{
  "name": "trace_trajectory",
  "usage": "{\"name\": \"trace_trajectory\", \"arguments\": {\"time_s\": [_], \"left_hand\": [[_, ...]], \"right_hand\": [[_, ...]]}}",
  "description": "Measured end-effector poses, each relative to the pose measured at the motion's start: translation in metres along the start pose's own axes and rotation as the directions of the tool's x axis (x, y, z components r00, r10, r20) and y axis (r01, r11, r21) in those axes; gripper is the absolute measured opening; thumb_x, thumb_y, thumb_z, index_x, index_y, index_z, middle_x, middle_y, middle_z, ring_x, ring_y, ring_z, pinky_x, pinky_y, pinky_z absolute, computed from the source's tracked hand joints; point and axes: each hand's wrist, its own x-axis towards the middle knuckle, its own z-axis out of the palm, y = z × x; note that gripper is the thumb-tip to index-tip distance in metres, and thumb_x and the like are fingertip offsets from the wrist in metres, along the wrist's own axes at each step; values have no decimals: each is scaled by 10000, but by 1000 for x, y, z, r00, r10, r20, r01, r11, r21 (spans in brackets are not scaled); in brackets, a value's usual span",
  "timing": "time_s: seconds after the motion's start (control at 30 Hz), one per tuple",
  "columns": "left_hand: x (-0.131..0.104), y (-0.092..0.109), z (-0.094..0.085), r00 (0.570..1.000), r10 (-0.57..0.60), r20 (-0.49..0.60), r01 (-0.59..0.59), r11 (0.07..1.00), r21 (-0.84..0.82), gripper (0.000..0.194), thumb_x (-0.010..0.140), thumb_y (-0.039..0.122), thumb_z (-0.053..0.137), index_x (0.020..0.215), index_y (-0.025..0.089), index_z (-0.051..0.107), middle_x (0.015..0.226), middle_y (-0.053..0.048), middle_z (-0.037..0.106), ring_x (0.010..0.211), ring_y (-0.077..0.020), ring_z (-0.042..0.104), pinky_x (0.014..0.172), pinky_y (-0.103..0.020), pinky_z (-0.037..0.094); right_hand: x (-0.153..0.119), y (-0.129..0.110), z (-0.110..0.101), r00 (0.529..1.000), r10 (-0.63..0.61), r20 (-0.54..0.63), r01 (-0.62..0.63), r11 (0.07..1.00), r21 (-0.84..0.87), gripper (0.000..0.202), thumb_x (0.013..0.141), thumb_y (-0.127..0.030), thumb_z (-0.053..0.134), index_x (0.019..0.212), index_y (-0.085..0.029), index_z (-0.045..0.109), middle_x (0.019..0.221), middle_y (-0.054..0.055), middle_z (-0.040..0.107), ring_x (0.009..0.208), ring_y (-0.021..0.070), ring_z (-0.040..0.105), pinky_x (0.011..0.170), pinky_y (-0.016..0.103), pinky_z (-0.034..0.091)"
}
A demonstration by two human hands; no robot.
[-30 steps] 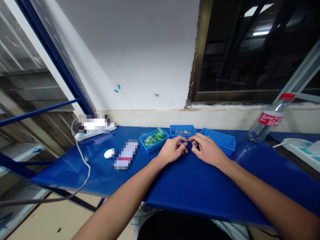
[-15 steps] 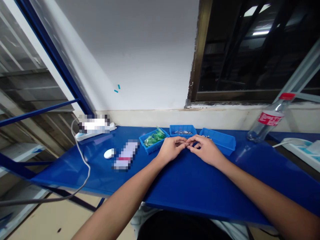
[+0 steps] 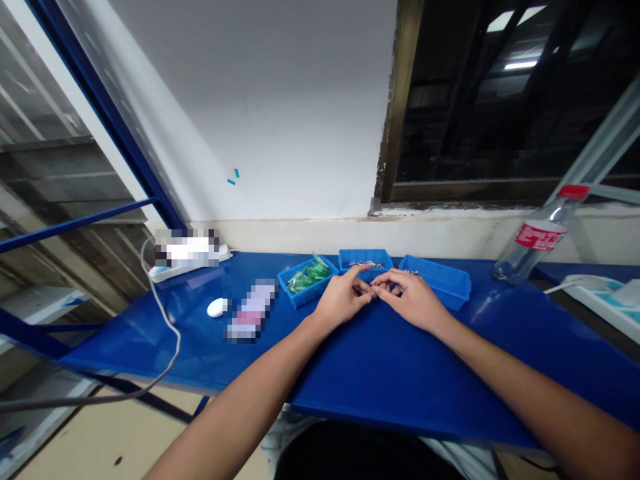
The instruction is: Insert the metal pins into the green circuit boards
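My left hand and my right hand meet at the fingertips over the blue table, both in a pinch. Whatever lies between their fingers is too small to make out. Just behind them is a blue bin with small metal pieces. To the left of my left hand, another blue bin holds green pieces in clear wrapping. A third blue bin stands behind my right hand, which partly hides it; a few small pieces show at its left end.
On the blue table lie a blurred-out flat object and a white oval object. A red-capped bottle stands at the right, near a white power strip. A grey cable hangs over the left edge.
My left index finger has lifted and straightened away from the other fingertips. My right fingers have shifted slightly and sit closer together. The bins have not moved.
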Motion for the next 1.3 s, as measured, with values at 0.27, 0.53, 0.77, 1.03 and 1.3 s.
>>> {"name": "trace_trajectory", "arguments": {"time_s": [0.27, 0.53, 0.77, 1.03, 1.3], "left_hand": [[4, 4, -4, 990, -21, -140, -2, 987, -160, 349, 950, 299, 655, 1275, 179, 619, 1018, -70, 763, 942, -185, 729, 789, -259, 574], [5, -2, -3, 988, -106, -117, 76, 969, -236, 374, 909, 463, 709, 1126, 159, 725, 974, -73, 765, 867, -178, 712, 756, -247, 548], [5, -2, -2, 993, -106, 55, 119, 913, -389, 430, 945, 523, 643, 1114, 137, 725, 718, -19, 694, 582, -100, 597, 593, -207, 475], [7, -5, 3, 980, -200, -11, 158, 805, -572, 437, 896, 477, 726, 1120, 106, 672, 1031, -168, 784, 964, -249, 769, 835, -341, 613], [5, -2, 3, 988, -150, 18, 138, 842, -522, 295, 935, 360, 690, 1094, 111, 689, 1089, -164, 772, 1058, -274, 751, 928, -402, 605]], "right_hand": [[0, 2, -2, 999, -11, -30, 8, 996, -86, 224, 987, -360, 550, 926, -243, 730, 879, 31, 751, 739, 199, 667, 685, 331, 500], [-2, 7, 7, 998, 38, 40, -41, 996, 73, 222, 974, -379, 559, 919, -235, 720, 861, 34, 760, 757, 208, 703, 691, 325, 554], [-1, 6, 5, 996, 46, 82, -55, 992, 111, 186, 937, -347, 598, 947, -227, 739, 873, 33, 785, 773, 206, 727, 710, 326, 569], [0, 11, 2, 999, 41, -22, -42, 997, -61, 180, 937, -262, 560, 997, -226, 726, 912, 45, 785, 806, 206, 735, 784, 339, 572], [1, 17, -1, 989, 146, -20, -146, 989, 23, 261, 980, -269, 500, 1163, -229, 681, 956, 55, 771, 797, 199, 747, 749, 337, 598]]}}
